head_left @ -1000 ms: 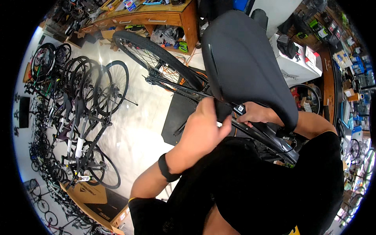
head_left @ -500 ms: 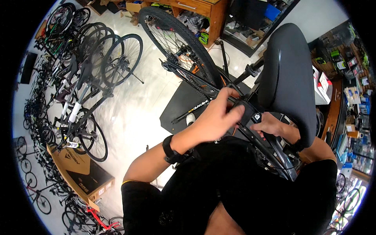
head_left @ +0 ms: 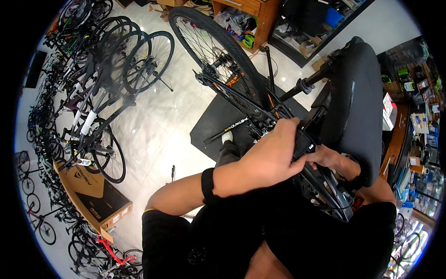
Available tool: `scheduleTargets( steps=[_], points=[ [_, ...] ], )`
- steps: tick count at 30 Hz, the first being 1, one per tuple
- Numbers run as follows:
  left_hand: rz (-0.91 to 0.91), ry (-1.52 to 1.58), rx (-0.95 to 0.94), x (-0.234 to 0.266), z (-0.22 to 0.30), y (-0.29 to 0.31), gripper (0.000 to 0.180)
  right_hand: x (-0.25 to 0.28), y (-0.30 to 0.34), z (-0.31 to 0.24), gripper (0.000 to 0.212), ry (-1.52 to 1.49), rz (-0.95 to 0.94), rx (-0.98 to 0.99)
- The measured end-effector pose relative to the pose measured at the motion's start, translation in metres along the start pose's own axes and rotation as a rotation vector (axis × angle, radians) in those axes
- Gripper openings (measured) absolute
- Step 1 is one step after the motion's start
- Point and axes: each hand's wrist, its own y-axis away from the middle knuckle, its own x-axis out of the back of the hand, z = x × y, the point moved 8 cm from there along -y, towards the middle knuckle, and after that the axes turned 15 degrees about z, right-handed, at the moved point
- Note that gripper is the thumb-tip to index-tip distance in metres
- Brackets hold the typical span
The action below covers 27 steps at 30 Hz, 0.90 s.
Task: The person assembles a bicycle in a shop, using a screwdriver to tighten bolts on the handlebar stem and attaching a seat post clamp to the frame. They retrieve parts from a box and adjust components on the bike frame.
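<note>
A dark bicycle stands tilted away from me, its knobbly rear wheel at the far side and its wide black saddle to the right. My left hand is closed over a black blocky part with a small white mark, beside the frame. The left fingertips are mostly hidden behind it. From the right, under the saddle, my right hand reaches the same part, with its fingers bent together. What the right fingers pinch, if anything, is hidden. The dark frame tube runs below both hands.
A black mat lies under the bicycle, with a stand leg on it. Parked bicycles and a cardboard box fill the left. A wooden desk stands at the back; goods shelves are on the right.
My left hand has turned, and its fingers have closed further over the black part. My right hand has come closer to the left. The saddle appears farther right and more tilted.
</note>
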Motion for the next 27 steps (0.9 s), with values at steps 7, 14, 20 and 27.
scheduleTargets(
  steps=[7,14,20,27],
  points=[
    [0.107,-0.035,-0.23,0.021,0.007,-0.006,0.051,0.022,0.01,-0.03,0.031,0.066,0.015,0.068],
    [-0.29,0.492,0.713,-0.01,-0.039,0.009,0.045,0.027,0.012,-0.033,0.029,0.056,0.032,0.071],
    [-0.221,0.141,0.359,0.002,-0.029,-0.012,0.057,0.025,0.012,-0.033,0.027,0.044,0.039,0.073],
    [-0.37,0.861,0.709,-0.026,-0.041,0.002,0.061,0.03,0.005,-0.045,0.025,0.09,0.01,0.102]
  ],
)
